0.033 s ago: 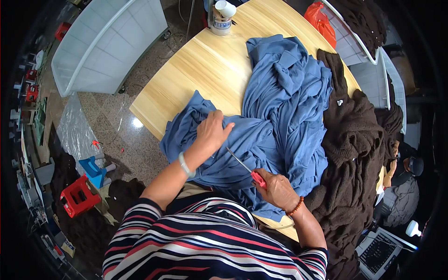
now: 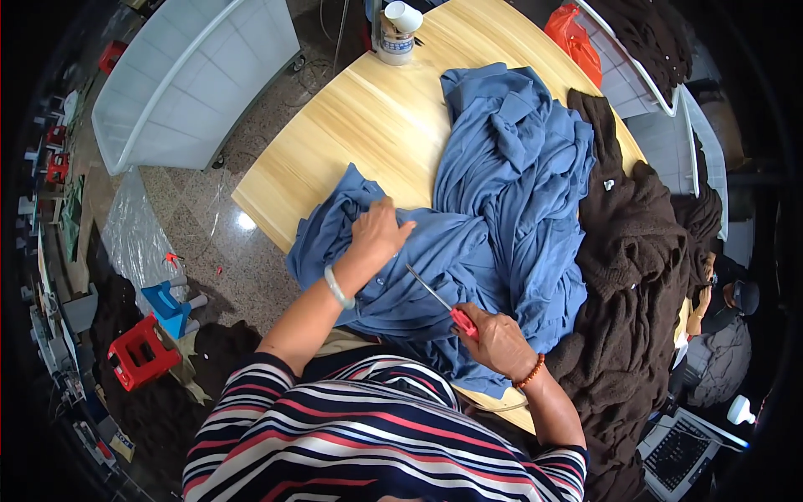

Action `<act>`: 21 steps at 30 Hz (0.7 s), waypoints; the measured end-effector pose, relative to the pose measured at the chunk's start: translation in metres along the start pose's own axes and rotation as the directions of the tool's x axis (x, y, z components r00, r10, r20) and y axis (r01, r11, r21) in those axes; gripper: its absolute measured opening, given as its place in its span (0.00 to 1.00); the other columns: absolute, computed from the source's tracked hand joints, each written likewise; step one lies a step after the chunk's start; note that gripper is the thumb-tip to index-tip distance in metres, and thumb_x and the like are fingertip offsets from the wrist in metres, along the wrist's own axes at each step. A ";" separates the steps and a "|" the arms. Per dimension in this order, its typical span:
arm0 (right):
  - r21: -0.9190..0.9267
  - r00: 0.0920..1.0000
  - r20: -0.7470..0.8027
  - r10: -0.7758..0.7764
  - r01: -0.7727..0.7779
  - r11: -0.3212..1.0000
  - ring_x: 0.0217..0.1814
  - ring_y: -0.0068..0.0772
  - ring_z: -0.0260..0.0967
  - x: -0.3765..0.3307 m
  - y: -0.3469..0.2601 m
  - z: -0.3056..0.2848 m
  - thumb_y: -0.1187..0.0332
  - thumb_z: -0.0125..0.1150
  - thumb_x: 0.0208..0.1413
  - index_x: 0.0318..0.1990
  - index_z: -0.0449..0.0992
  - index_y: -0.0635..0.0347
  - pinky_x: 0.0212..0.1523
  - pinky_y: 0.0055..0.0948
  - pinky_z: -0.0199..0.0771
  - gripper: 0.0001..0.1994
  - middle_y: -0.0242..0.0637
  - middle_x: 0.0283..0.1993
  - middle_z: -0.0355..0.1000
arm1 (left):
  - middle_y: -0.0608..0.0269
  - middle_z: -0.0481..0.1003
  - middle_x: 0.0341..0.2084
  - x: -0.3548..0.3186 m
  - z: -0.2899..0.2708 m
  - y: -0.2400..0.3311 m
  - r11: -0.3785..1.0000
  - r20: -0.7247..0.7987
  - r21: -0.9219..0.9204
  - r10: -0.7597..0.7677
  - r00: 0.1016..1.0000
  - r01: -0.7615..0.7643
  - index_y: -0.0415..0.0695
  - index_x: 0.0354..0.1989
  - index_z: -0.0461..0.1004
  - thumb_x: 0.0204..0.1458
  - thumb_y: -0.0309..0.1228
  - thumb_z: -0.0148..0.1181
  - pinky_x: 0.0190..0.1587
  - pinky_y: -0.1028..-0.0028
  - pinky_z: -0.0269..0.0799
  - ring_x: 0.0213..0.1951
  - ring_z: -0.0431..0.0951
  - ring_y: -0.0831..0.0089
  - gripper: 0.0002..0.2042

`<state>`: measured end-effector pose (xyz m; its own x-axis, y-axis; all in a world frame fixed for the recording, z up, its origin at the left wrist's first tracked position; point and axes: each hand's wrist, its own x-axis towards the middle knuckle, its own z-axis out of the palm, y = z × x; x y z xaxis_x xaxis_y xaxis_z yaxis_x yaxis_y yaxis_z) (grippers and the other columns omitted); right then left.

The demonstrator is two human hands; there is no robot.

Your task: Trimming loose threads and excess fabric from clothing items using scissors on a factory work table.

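Note:
A blue garment (image 2: 418,243) lies bunched on the table in front of me, joined to a larger heap of the same blue cloth (image 2: 519,159). On its near left part rests my left hand (image 2: 378,230), back up. The thumb stands apart; the other fingers bend down and are partly hidden. A small button shows near that wrist. To the right, my right hand (image 2: 498,339) is closed around the red handle of a pair of scissors (image 2: 462,320). Their slim blades point up and left, over the blue cloth, toward my left hand.
Dark brown knitted garments (image 2: 631,243) pile along the right of the wooden table (image 2: 335,142). A white cup (image 2: 404,17) tops a container at the back. Left stand a white cart (image 2: 196,84) and a red stool (image 2: 142,353). Another person (image 2: 736,293) is at far right.
My left hand has shifted very slightly left on the blue cloth. The right hand and the scissors look unmoved.

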<state>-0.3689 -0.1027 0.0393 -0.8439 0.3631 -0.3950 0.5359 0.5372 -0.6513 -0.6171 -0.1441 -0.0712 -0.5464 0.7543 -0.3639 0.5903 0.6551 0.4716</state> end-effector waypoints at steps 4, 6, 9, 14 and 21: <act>0.017 1.000 -0.008 0.022 -0.022 1.000 0.33 0.55 0.73 -0.001 0.006 -0.006 0.66 0.61 0.55 0.50 0.70 0.60 0.33 0.44 0.73 0.17 0.53 0.33 0.75 | 0.42 0.76 0.41 0.022 0.014 -0.030 0.979 0.192 0.092 -0.196 0.962 0.181 0.35 0.43 0.74 0.44 0.50 0.68 0.45 0.59 0.73 0.44 0.77 0.48 0.28; 0.021 0.999 -0.010 0.035 -0.035 0.999 0.33 0.55 0.73 0.002 0.006 -0.007 0.66 0.61 0.55 0.50 0.70 0.60 0.33 0.44 0.73 0.17 0.53 0.33 0.75 | 0.39 0.76 0.43 0.024 0.019 -0.043 0.966 0.271 0.020 -0.254 0.928 0.258 0.34 0.41 0.76 0.42 0.52 0.69 0.47 0.59 0.73 0.45 0.77 0.47 0.30; 0.009 0.999 -0.043 0.006 -0.006 1.000 0.32 0.55 0.73 0.014 0.010 -0.002 0.65 0.61 0.55 0.49 0.70 0.60 0.33 0.44 0.73 0.16 0.52 0.33 0.75 | 0.40 0.76 0.43 0.027 0.006 -0.015 0.960 0.283 0.057 -0.277 0.918 0.273 0.34 0.39 0.77 0.42 0.54 0.67 0.49 0.59 0.73 0.46 0.77 0.48 0.31; -0.001 0.999 -0.022 -0.039 0.039 0.999 0.31 0.55 0.73 0.037 0.005 -0.004 0.65 0.60 0.55 0.48 0.70 0.59 0.32 0.44 0.73 0.15 0.52 0.32 0.75 | 0.40 0.76 0.44 0.035 0.012 -0.013 0.972 0.261 0.125 -0.224 0.939 0.197 0.35 0.40 0.78 0.42 0.53 0.66 0.51 0.60 0.72 0.49 0.76 0.49 0.29; -0.009 0.998 -0.052 -0.039 0.039 0.999 0.31 0.56 0.73 0.047 0.007 -0.004 0.65 0.61 0.55 0.50 0.71 0.58 0.32 0.45 0.73 0.16 0.52 0.30 0.75 | 0.55 0.78 0.27 0.047 0.050 -0.091 0.883 0.263 -0.404 -0.140 0.955 0.240 0.39 0.27 0.75 0.49 0.34 0.63 0.27 0.70 0.74 0.27 0.80 0.68 0.10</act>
<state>-0.4048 -0.0788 0.0192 -0.8620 0.3803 -0.3351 0.5028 0.5575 -0.6606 -0.6664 -0.1660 -0.1715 -0.4482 0.6398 -0.6243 0.1499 0.7423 0.6531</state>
